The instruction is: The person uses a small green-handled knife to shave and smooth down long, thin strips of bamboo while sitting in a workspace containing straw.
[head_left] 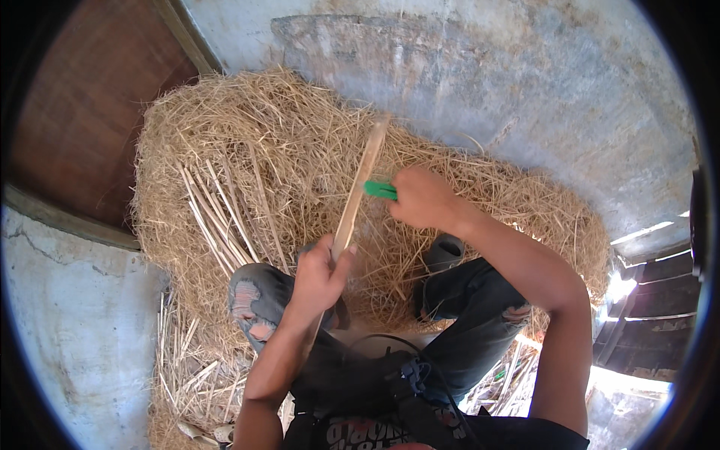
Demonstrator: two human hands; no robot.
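The left hand (321, 276) is wrapped round the lower part of a long, pale wooden strip (360, 184), thumb on one side and fingers behind. The strip slants up and away between the knees of the torn dark jeans (469, 304), its far end above the straw (289, 112); I'd guess that low grip leaves the upper length free to be worked on.

The right hand (424, 196) is closed in a fist on a green tool (381, 190), whose tip sits right at the strip's edge, perhaps touching; I can't make out a blade. The arm reaches in from the side, probably so the tool meets the strip crosswise.

To the left, thin sticks (214, 214) lie roughly side by side on the straw, seemingly kept together within easy reach.
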